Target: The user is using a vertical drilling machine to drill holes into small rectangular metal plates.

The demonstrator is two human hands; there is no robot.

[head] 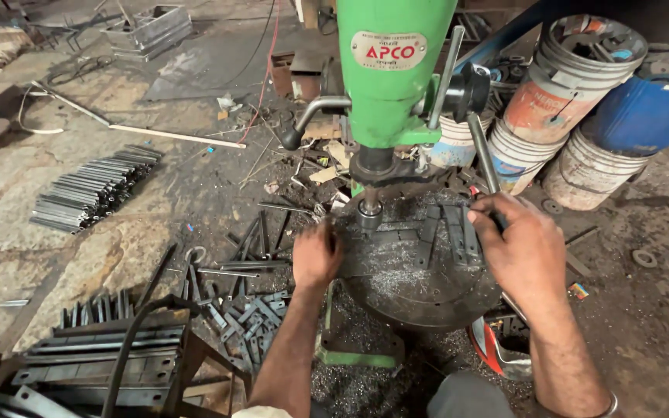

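Steel strips (90, 190) lie stacked at far left, bare floor around them. The left hand (317, 255), fingers curled, presses a metal piece (385, 232) at the round table's (420, 298) left edge, under the drill chuck (369, 213). The right hand (524, 248) is closed around the feed lever (483, 151). Buckets (582, 70) crowd the right.

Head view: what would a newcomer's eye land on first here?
The green drill press at top centre stands out, its chuck above a round table strewn with shavings. The left hand presses a metal piece by the chuck; the right hand grips the feed lever. Grey metal strips lie stacked on the floor at left.
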